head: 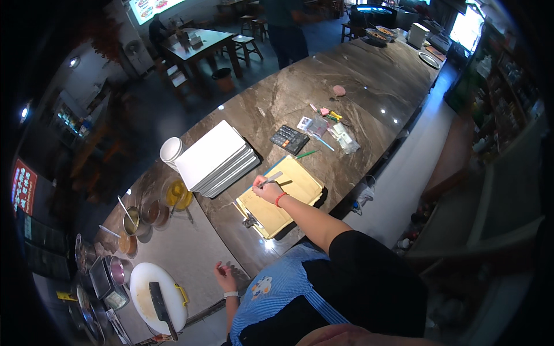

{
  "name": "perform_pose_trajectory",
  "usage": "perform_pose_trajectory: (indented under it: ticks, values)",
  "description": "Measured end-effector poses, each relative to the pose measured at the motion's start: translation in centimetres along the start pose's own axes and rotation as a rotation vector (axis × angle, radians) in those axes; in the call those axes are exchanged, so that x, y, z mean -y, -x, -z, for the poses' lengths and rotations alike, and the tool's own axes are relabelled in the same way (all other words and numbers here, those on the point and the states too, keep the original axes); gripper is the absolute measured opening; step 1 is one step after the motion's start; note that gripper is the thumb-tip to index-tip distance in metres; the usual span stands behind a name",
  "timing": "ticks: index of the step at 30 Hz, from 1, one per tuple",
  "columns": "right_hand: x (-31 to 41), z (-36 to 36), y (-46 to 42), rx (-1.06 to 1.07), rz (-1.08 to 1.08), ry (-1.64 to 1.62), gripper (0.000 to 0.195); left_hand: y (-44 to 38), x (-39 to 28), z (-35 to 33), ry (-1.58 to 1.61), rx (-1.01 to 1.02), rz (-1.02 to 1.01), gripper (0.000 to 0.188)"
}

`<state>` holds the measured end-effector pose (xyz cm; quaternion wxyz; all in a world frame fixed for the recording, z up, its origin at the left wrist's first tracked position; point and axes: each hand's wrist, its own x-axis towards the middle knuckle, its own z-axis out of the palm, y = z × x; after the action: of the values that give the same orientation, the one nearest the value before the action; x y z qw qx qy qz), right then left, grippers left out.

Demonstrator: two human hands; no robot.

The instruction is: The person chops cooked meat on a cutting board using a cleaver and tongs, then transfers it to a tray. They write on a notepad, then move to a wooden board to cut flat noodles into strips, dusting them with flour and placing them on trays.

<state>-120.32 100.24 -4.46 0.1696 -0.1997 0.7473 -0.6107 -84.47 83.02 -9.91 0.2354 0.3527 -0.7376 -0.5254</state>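
My right hand [267, 191], with a red bead bracelet on its wrist, holds a grey pen [273, 177] over a pad of yellowish paper [298, 177]. Small dark marks show on the sheet, left of the hand. The pad lies on a clipboard, whose metal clip [249, 221] is at the near left end. Lower down, my left hand [226, 279] hovers or rests by the counter's near edge, fingers loosely curled but apart, with nothing visible in it. A white band circles its wrist. Beyond the pad are a green pen [306, 154] and a black calculator [289, 139].
A stack of white trays [212, 158] and white bowls [171, 149] stand left of the pad. Sauce containers [178, 194] line the counter's far left. A cleaver [159, 305] lies on a round white cutting board [143, 281]. Small plastic bags [344, 138] lie right. A person [285, 30] stands across the counter.
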Motion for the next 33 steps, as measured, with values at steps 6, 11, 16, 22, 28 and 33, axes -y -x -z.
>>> perform_pose_trajectory:
  ticks: [6, 11, 16, 22, 28, 33]
  values:
    - [0.3, 0.3, 0.4, -0.012, -0.004, 0.031, 0.016, -0.2, 1.2, 0.1, 0.125, 0.103, 0.103, 0.031]
    - [-0.4, 0.8, 0.4, -0.004, -0.062, 0.008, 0.019, 0.4, -1.3, -0.2, -0.300, -0.011, 0.000, 0.041]
    - [0.0, 0.3, 0.1, -0.008, 0.012, 0.008, 0.014, 0.1, 0.8, 1.0, -0.619, 0.028, -0.018, 0.059]
    - [0.4, 0.5, 0.2, -0.001, -0.029, 0.024, 0.013, -0.3, 0.7, 0.1, -0.784, 0.098, 0.020, 0.068]
    - [0.7, 0.4, 0.3, -0.002, -0.034, 0.037, 0.013, -1.1, -0.8, -0.5, -0.864, 0.149, 0.000, 0.075]
    - [0.5, 0.5, 0.3, -0.007, -0.034, 0.020, 0.013, -1.1, -2.5, -1.1, -0.911, 0.236, 0.040, 0.080]
